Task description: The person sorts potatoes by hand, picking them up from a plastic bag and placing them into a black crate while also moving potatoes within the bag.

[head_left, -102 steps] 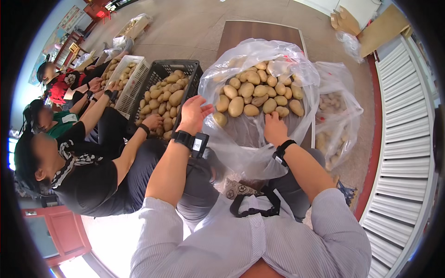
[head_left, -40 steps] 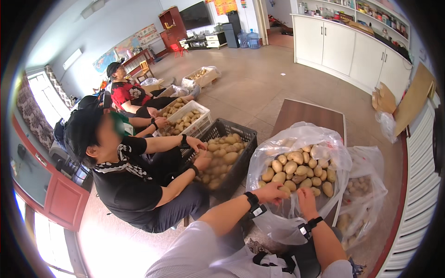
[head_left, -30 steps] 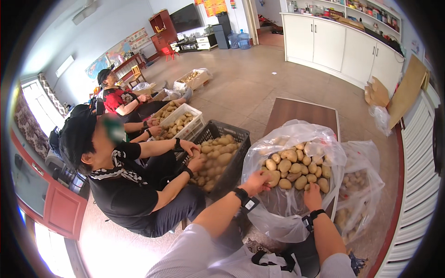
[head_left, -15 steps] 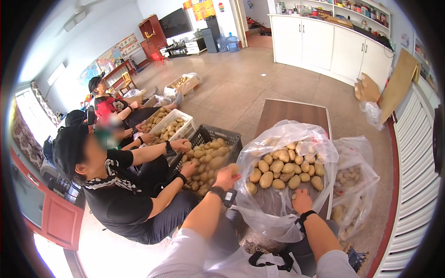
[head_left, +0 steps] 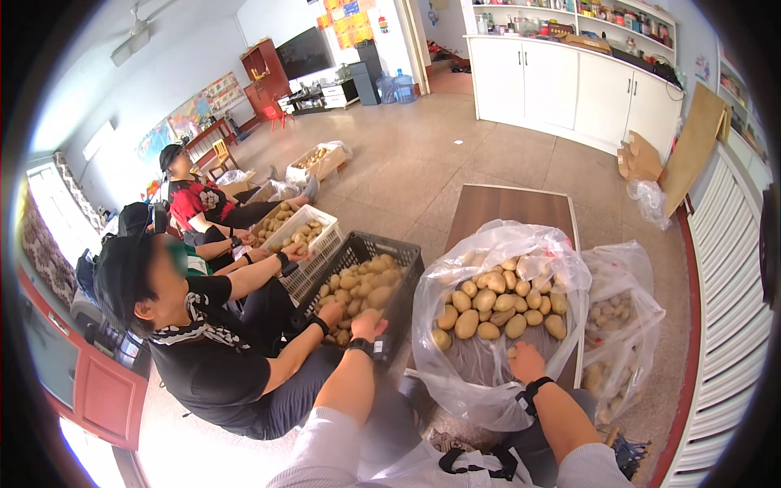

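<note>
A clear plastic bag point(head_left: 431, 358), folded open, holds a heap of potatoes point(head_left: 504, 301) in front of me. My right hand point(head_left: 529, 363) is closed round a small potato point(head_left: 512, 352) at the near side of the heap. Over the near right corner of a black plastic crate point(head_left: 407, 285), my left hand point(head_left: 368, 325) hangs low above potatoes point(head_left: 350, 289). Its fingers are partly hidden, so their grip cannot be made out. Beside it, a co-worker's hand point(head_left: 330, 314) reaches into the same crate.
The bag lies on a brown board-topped surface point(head_left: 508, 211). Another bag of potatoes point(head_left: 622, 325) stands to its right, near a white radiator point(head_left: 728, 285). On the left sit co-workers point(head_left: 211, 358) beside a white crate point(head_left: 321, 232). A box of potatoes point(head_left: 321, 160) lies farther back.
My left hand has moved left and down, from beside the bag to over the black crate. My right hand stays at the heap's front. The co-worker's farther hand has shifted toward the white crate.
</note>
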`<state>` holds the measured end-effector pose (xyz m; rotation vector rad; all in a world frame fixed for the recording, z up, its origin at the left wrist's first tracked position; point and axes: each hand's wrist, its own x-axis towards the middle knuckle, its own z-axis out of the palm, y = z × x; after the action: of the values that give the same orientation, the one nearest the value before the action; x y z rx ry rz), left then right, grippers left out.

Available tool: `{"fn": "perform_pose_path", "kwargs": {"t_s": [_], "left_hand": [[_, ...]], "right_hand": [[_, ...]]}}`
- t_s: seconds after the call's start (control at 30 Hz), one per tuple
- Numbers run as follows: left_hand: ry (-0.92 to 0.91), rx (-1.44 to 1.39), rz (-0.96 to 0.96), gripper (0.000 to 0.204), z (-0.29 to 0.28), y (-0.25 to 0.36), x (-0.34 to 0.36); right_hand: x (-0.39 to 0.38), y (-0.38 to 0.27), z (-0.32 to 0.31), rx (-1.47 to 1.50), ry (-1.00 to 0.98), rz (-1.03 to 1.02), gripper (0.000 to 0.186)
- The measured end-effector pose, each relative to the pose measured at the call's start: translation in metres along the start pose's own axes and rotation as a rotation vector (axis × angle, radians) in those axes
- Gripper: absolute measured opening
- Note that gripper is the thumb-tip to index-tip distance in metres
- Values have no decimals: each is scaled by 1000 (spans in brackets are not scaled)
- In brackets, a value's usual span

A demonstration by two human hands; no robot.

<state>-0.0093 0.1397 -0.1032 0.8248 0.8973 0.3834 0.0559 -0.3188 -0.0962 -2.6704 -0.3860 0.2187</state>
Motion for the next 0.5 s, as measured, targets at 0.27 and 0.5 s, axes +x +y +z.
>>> {"fn": "perform_pose_path", "kwargs": {"t_s": [0.27, 0.5], "left_hand": [[48, 474, 416, 23, -22, -24, 46], [103, 1552, 628, 46, -45, -6, 39]], "right_hand": [[0, 6, -2, 26, -1, -2, 38], [-4, -4, -9, 80, -52, 47, 43]]}}
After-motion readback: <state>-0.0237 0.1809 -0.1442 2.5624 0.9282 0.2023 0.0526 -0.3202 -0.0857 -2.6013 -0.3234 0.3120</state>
